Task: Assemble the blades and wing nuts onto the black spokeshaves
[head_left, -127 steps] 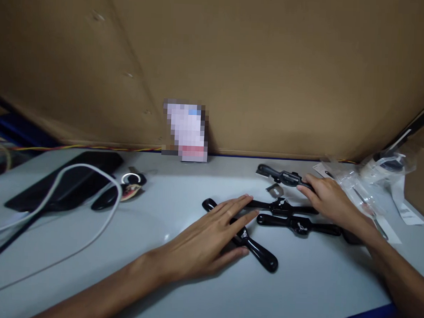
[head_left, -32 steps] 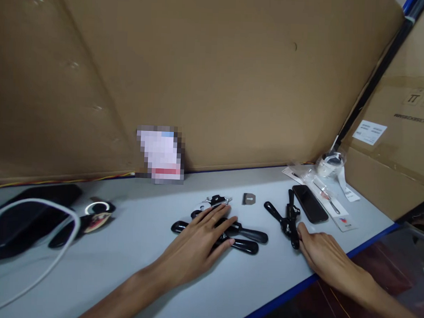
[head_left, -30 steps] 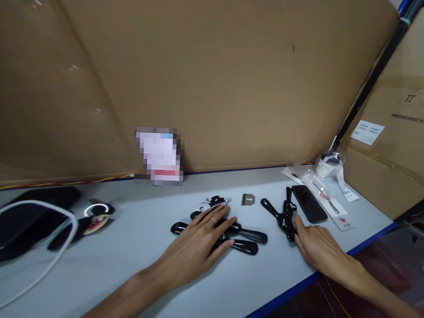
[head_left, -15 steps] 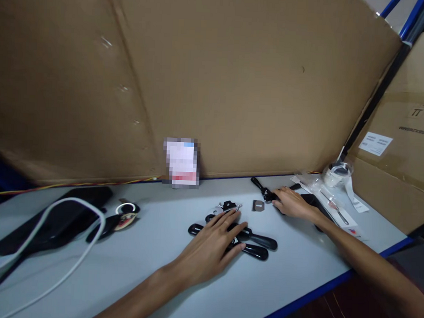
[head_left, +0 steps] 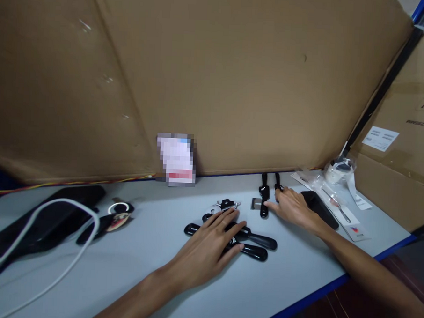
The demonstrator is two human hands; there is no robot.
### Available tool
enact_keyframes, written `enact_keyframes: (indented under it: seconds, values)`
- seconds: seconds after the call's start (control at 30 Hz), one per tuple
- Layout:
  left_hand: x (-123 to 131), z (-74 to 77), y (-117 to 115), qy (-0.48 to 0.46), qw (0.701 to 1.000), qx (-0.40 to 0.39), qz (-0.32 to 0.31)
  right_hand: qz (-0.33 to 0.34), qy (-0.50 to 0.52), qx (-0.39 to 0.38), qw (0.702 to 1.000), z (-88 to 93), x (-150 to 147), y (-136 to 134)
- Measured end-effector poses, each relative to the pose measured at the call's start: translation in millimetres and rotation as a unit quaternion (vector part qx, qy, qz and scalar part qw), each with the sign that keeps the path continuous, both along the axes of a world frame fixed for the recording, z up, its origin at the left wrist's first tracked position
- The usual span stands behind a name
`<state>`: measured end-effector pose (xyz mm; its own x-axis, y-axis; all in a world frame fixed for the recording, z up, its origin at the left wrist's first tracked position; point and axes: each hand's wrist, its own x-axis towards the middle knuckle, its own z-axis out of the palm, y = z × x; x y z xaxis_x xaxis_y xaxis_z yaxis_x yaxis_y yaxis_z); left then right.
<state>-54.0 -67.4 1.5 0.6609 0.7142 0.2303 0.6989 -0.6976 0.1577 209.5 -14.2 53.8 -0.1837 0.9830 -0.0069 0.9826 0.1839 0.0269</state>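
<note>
My left hand (head_left: 208,252) lies flat with its fingers spread over two black spokeshaves, the nearer spokeshave (head_left: 253,252) and the farther spokeshave (head_left: 262,241), hiding their middles. Just beyond its fingertips is a small black metal part (head_left: 227,204) with silver screws. My right hand (head_left: 290,207) has its fingers curled over another black spokeshave (head_left: 277,180), whose lower part is hidden. Its thumb reaches to a spokeshave (head_left: 264,194) that lies lengthwise, pointing away from me. Against that one's left side rests a flat slotted metal blade (head_left: 255,204).
A black case (head_left: 320,209), a packaged tool (head_left: 338,206) and a tape roll (head_left: 340,169) lie to the right. On the left are a black device (head_left: 44,222), a looped white cable (head_left: 95,224) and keys (head_left: 120,209). A cardboard wall (head_left: 236,85) stands behind, with a blurred card (head_left: 177,160) leaning on it.
The spokeshaves by my right hand have turned from lying crosswise to pointing away from me, side by side. My left hand stays in place. The view has shifted slightly.
</note>
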Motion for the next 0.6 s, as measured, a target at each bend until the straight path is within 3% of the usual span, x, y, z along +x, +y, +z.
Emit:
enact_keyframes:
  seconds: [0.37, 0.6]
  values:
    - [-0.5, -0.5, 0.0, -0.005, 1.0, 0.011, -0.005, 0.013, -0.021, -0.023, 0.999, 3.6, -17.2, 31.6]
    - [0.5, 1.8, -1.1, -0.007, 1.0, -0.002, -0.002, 0.06, 0.0, -0.027, 0.998, 1.3, 6.0, 35.6]
